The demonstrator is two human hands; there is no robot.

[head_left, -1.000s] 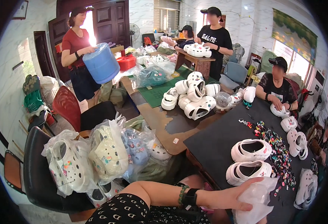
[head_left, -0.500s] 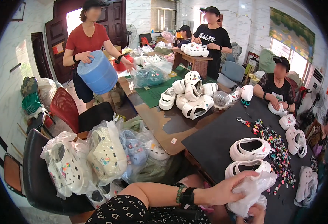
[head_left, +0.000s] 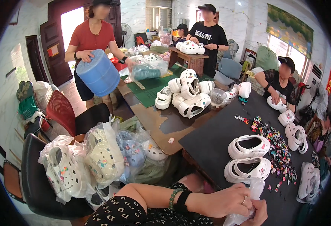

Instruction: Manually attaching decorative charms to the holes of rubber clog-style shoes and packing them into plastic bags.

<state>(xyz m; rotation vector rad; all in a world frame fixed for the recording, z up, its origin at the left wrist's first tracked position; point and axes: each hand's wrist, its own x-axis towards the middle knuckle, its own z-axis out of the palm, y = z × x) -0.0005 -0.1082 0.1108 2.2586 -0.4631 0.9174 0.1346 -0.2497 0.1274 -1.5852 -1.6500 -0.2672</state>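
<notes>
Both hands work a clear plastic bag [head_left: 244, 201] at the table's near edge; the left hand [head_left: 226, 201] grasps its top, the right hand [head_left: 258, 213] pinches it beneath; opening its mouth looks like the step in hand, and the white clog pair [head_left: 248, 158] just beyond suits bagging next; a second ago only the left hand held the bag.

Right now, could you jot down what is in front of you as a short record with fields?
Place: busy workroom, several people around tables
Left hand: grips a clear plastic bag at the table edge
Right hand: under the same bag
Nearest on dark table: pair of white clogs
Beside them: scattered colourful charms
To the left: bagged clogs on black chairs
Further off: a person carrying a blue drum
</notes>
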